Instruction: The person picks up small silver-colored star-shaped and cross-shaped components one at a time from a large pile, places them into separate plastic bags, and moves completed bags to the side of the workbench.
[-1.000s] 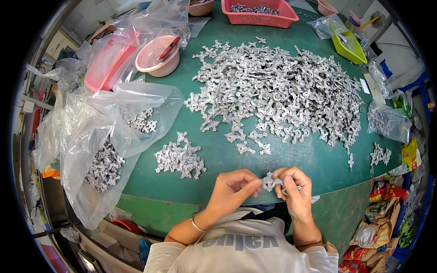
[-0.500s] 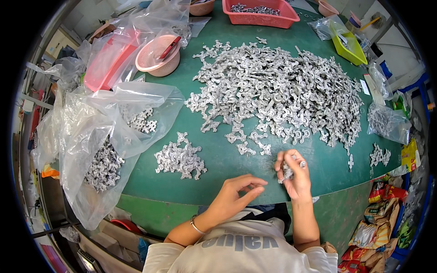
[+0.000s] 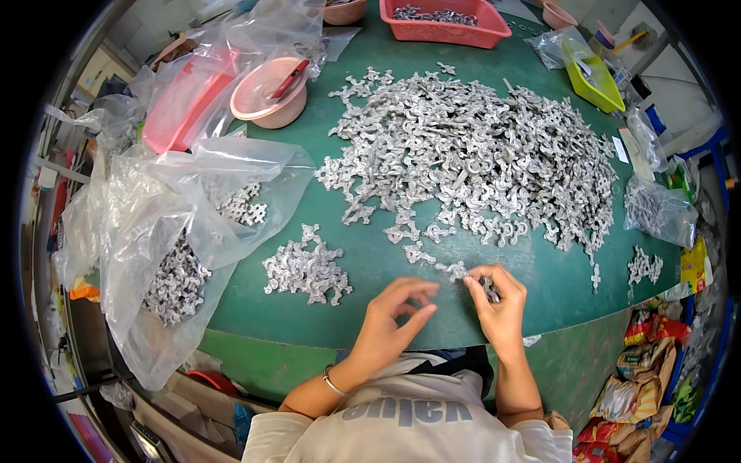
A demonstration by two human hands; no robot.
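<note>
A broad heap of small grey metal castings [image 3: 471, 154] with curved, lobed shapes covers the middle of the green table [image 3: 370, 324]. At its near edge my right hand [image 3: 500, 302] pinches one metal casting [image 3: 455, 270] between thumb and fingertips. More grey castings show inside its curled palm, partly hidden by the fingers. My left hand [image 3: 395, 312] hovers to the left of it, fingers bent and apart from the thumb, holding nothing. Further left lies a smaller pile of castings [image 3: 306, 268].
Clear plastic bags [image 3: 166, 231] with castings inside spread over the left side. A pink basket [image 3: 270, 104] holds a red-handled tool. Behind the heap stands a red tray [image 3: 448, 31] of metal parts; a yellow-green tray [image 3: 594, 81] and a small casting cluster [image 3: 644, 266] are at right.
My right hand has turned left and now pinches a casting at its fingertips, where before the castings sat in its grip. My left hand has drawn slightly back and up, its fingers wider.
</note>
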